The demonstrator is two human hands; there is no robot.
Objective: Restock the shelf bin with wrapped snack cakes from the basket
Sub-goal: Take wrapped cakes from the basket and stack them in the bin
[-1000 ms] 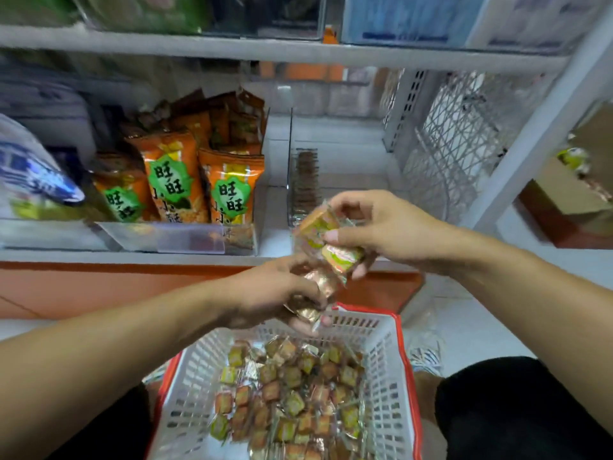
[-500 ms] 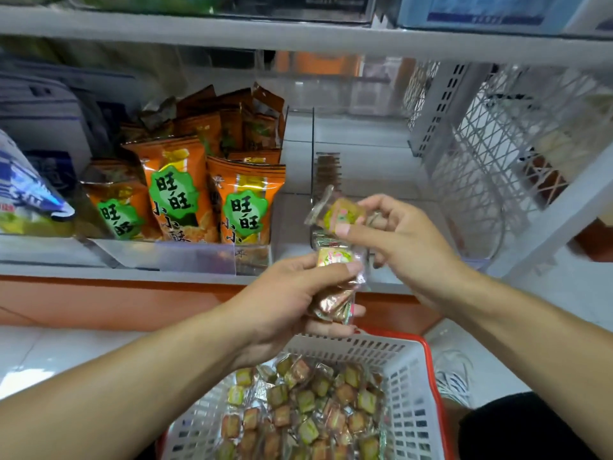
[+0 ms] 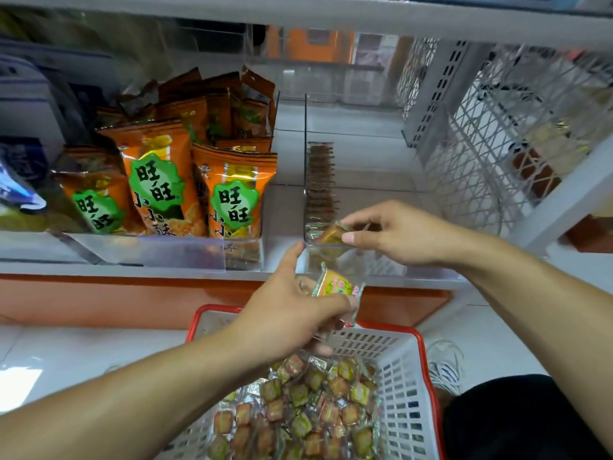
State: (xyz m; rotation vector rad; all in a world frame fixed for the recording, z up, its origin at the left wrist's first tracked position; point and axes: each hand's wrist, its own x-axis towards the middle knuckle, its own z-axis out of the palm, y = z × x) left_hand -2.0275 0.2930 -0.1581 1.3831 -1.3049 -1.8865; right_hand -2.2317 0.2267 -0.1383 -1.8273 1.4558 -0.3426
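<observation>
A white basket with a red rim (image 3: 403,366) sits low in front of me, filled with several small wrapped snack cakes (image 3: 305,406). My left hand (image 3: 292,313) hovers above the basket and grips a few wrapped cakes, a yellow-green one (image 3: 338,286) on top. My right hand (image 3: 394,232) pinches a single orange wrapped cake (image 3: 330,234) at the front lip of the clear shelf bin (image 3: 368,180). A row of cakes (image 3: 320,180) stands on edge along that bin's left wall.
Orange snack bags (image 3: 185,180) fill the neighbouring bin on the left behind a clear front panel. A white wire mesh divider (image 3: 491,141) closes the shelf on the right. Another shelf board (image 3: 331,14) runs overhead. My shoe (image 3: 444,363) and dark trouser leg (image 3: 517,419) are beside the basket.
My right hand has taken one cake from the left hand's bundle and carried it forward to the bin's front edge. My left hand has stayed above the basket with the rest.
</observation>
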